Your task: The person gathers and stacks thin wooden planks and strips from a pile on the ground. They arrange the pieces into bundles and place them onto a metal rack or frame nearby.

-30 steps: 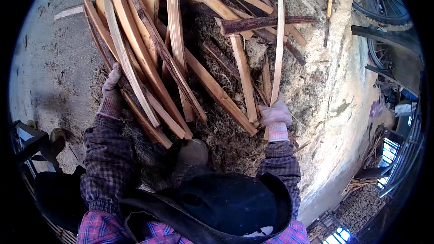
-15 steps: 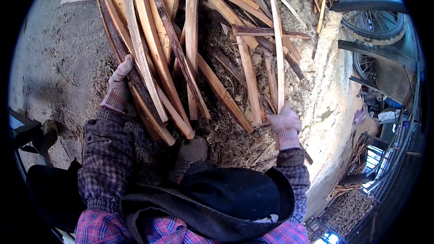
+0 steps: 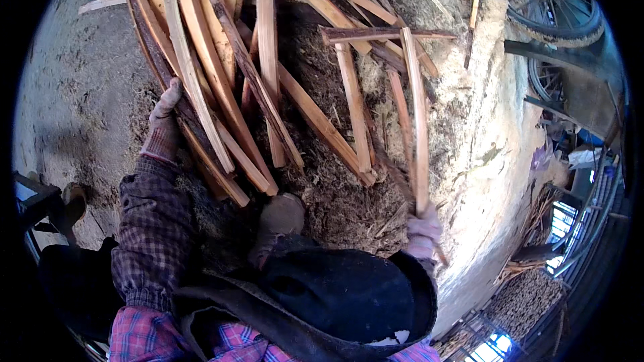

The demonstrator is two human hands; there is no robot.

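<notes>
My left hand [image 3: 164, 124], in a worn glove, presses against the left side of a bundle of long wood slats [image 3: 215, 87] that fans out from near my knee. The fingers lie flat along the outer slat. My right hand [image 3: 422, 228], also gloved, is closed around the near end of a single thin wood strip [image 3: 417, 114] that runs straight away from me. More slats [image 3: 342, 94] lie crossed over a heap of sawdust and shavings [image 3: 335, 194] between the two hands. A dark hat brim [image 3: 322, 295] hides my lower arms.
Bare dusty ground [image 3: 80, 80] stretches to the left. A pale bank of sawdust [image 3: 483, 147] runs down the right side. Bicycle wheels [image 3: 550, 0] and dark metal frames stand at the upper right. A shoe [image 3: 70, 204] shows at the left edge.
My right hand has pulled back toward me, drawing the thin strip with it. My left hand stays on the slat bundle, which now sits lower and closer in view.
</notes>
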